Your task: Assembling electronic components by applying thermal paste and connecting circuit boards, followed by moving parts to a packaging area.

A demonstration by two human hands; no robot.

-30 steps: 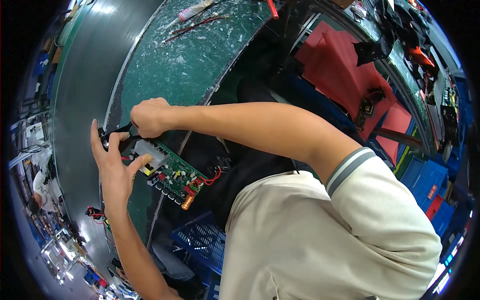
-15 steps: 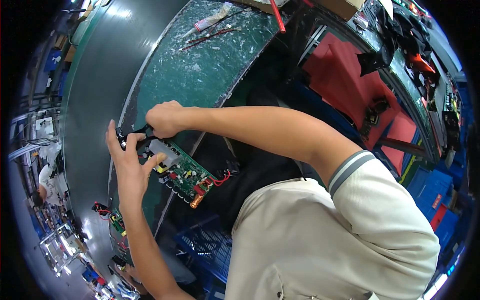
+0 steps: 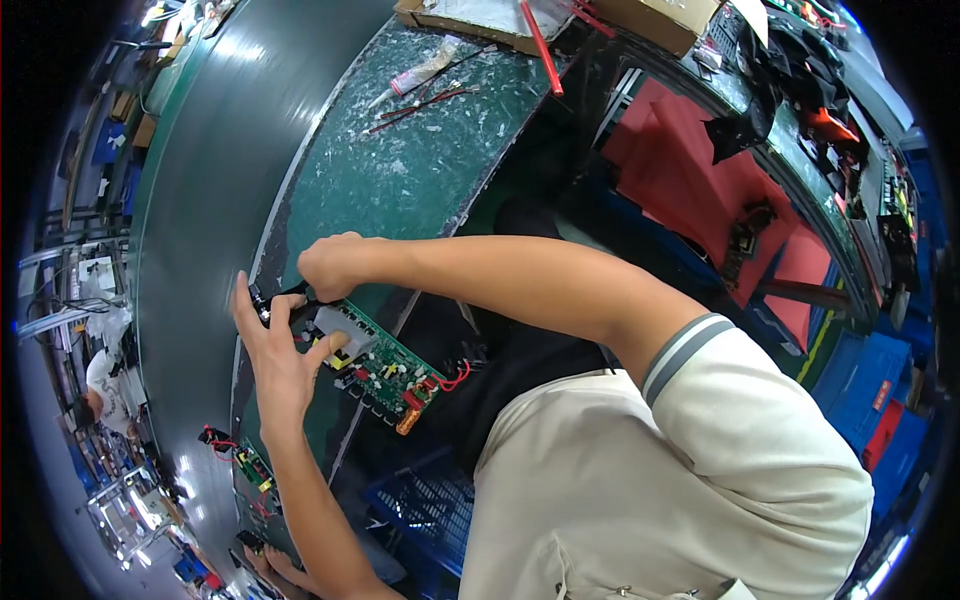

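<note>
A green circuit board [image 3: 400,372] lies tilted at the bench's near edge, crowded with parts, a copper coil at its near end and red wires beside that. My left hand [image 3: 283,352] steadies it, thumb on the pale grey block [image 3: 337,325] and long fingers stretched to the far end. There, a small black part with shiny bits [image 3: 262,302] sits by the fingertips. My right hand [image 3: 330,268] is closed in a fist round something black at that same end; the fingers hide most of it, so its kind cannot be made out.
Beyond my right hand, a tube [image 3: 420,72] and loose wires [image 3: 425,108] lie on the scuffed green bench [image 3: 370,175]. A dark conveyor belt [image 3: 215,170] runs along the left. Another board [image 3: 252,465] and a co-worker's hands [image 3: 285,572] are at lower left. A blue crate [image 3: 425,505] stands below.
The whole view has shifted, so bench, board and hands appear a little lower and further right. Both hands keep their places at the board's far end.
</note>
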